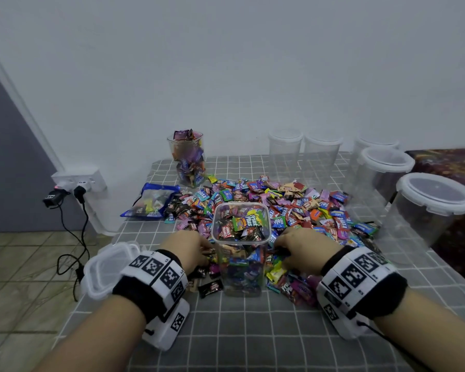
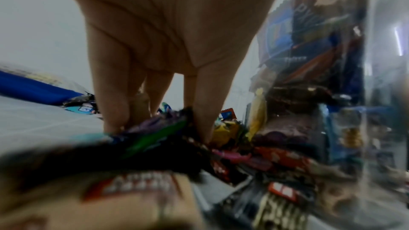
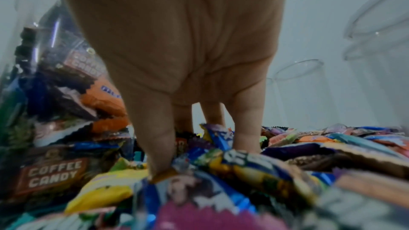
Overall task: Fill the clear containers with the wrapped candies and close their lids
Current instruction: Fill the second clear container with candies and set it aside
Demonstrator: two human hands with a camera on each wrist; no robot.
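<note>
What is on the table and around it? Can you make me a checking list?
Surface: grey checked cloth over the table.
Job's things: square container nearly full, lidless; its lid lies at left; candy pile behind; filled jar at back, lidless; lidded empty containers at right.
Clutter: blue candy bag.
Hands: left hand and right hand gather candies beside the container.
Cables: black leads from wall socket.
Surroundings: white wall, tiled floor.
</note>
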